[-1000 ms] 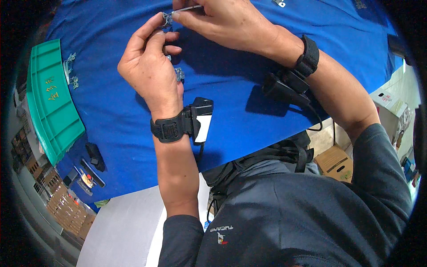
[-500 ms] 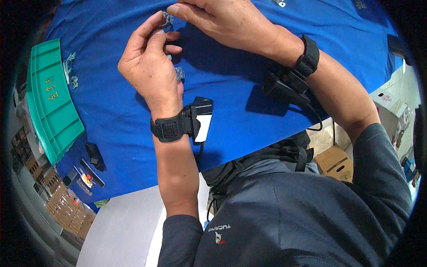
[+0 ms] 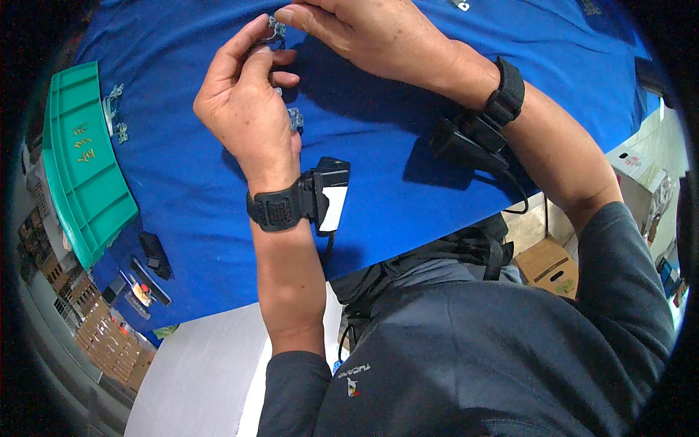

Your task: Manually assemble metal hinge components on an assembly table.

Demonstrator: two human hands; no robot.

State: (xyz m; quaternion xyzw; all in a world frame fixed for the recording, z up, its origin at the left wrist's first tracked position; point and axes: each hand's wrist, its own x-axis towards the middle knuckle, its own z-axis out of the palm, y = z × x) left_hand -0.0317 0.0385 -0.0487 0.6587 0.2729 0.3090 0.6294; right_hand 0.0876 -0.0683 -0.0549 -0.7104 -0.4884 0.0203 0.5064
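Note:
My left hand (image 3: 247,109) is raised over the blue cloth, its thumb and forefinger pinching a small grey, clip-like piece (image 3: 276,29). The other left fingers are loosely bent. A similar grey piece (image 3: 295,119) shows beside the heel of that hand; whether it is held in the palm or lies on the cloth, I cannot tell. My right hand (image 3: 378,36) reaches in from the right, its thumb tip right by the pinched piece. Its fingers look curled toward the thumb, but the top edge cuts them off, hiding what they grip.
On the left stands a green plastic bin (image 3: 91,160), with several more grey pieces (image 3: 116,113) beside it. A black object (image 3: 154,255) and small tools (image 3: 142,295) lie at the near left. Another small piece (image 3: 460,5) is at the far edge. Both wrists carry strapped black devices.
Almost nothing differs. The pinched piece and the fingertips have shifted very slightly; both hands keep the same place and grip.

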